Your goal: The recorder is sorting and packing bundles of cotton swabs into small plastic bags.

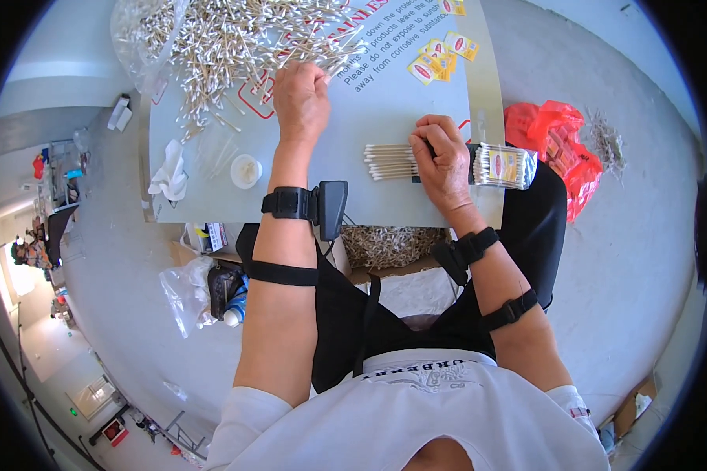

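A large loose heap of cotton swabs point(220, 47) covers the far left of the table. At its near right edge, my left hand point(300, 102) has its fingers curled and pressed together among the swabs; its fingertips are partly hidden. My right hand point(441, 161) is closed over a flat row of cotton swabs point(389, 162), whose tips stick out to its left. Something dark shows under and beside this hand, mostly covered by it. Just right of it lies a clear packet point(504, 166) of swabs with a yellow and red label, near the table's right edge.
Yellow label cards point(444, 59) lie at the far right of the table point(353, 200). A small white round container point(246, 171) and a crumpled tissue point(170, 173) are at the left. Below the table stands a box of swabs point(393, 247); a red bag point(558, 149) is beyond the right edge.
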### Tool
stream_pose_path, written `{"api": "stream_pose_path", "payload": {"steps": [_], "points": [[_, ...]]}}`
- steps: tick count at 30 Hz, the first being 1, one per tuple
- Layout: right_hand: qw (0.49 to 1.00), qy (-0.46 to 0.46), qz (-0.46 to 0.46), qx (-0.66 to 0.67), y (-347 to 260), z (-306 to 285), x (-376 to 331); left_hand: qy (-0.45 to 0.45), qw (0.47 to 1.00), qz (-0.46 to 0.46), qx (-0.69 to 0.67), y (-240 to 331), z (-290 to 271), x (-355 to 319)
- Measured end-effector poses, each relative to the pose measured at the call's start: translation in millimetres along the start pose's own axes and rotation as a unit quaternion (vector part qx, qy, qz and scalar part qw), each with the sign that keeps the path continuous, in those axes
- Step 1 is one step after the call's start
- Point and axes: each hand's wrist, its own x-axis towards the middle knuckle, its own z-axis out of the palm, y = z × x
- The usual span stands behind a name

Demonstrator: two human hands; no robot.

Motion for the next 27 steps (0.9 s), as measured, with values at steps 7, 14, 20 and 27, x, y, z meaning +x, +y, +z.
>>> {"api": "stream_pose_path", "payload": {"steps": [7, 14, 20, 27], "points": [[1.0, -0.002, -0.001, -0.003, 1.0, 0.4, -0.3, -0.078, 0.996, -0.031, -0.028, 19.5, -0.5, -22.8], [1.0, 0.005, -0.006, -0.001, -1.2, 0.9, 1.1, -0.062, 0.998, 0.015, 0.014, 23.5, 1.6, -32.8], [0.998, 0.056, -0.002, 0.018, 0.3, -2.1, 0.4, -0.096, 0.993, 0.04, -0.047, 53.9, 10.0, -46.4], [0.998, 0.059, 0.005, 0.026, 0.3, -1.3, 0.2, -0.099, 0.992, 0.01, -0.078, 52.5, 4.4, -39.3]]}}
